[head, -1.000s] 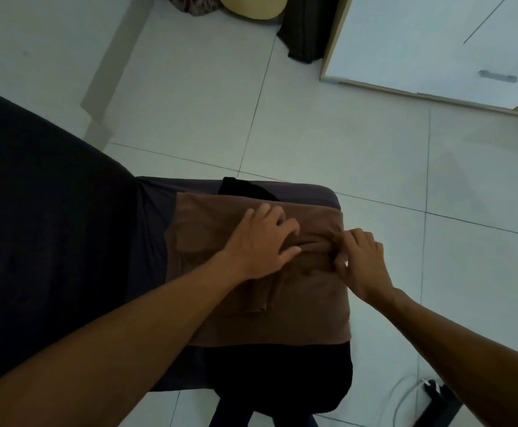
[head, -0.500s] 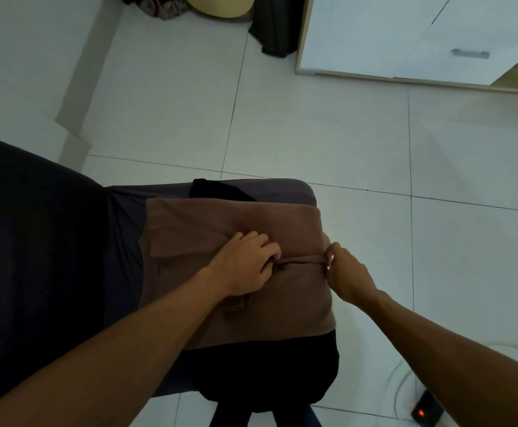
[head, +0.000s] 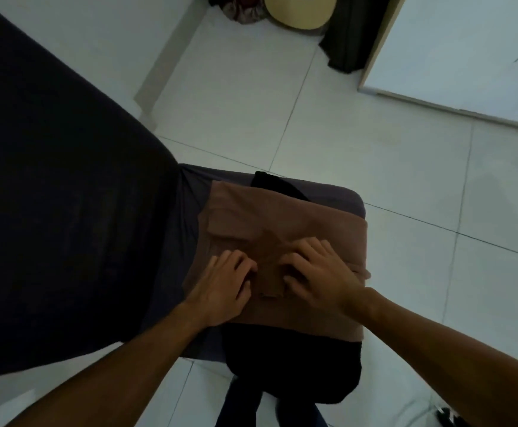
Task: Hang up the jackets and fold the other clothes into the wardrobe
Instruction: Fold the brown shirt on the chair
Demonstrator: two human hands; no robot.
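Your left hand (head: 224, 286) and right hand (head: 316, 272) both lay on the brown garment (head: 282, 223), fingers curled and bunching a small flap of cloth between them near its middle; whether either hand truly pinched the flap or only pressed it, you could not tell from this view. The garment sat part-folded on the dark padded corner (head: 347, 198) of the bed or sofa, over a black garment (head: 294, 365) that spilled off the near edge toward the floor (head: 375, 149).

Risks, as judged:
- The right edge of the brown garment overhung the corner; a pull to the right could have dragged the stack off.
- Dragging the flap could have undone the folds already made.
- The black garment underneath could have slid and carried the brown one with it.
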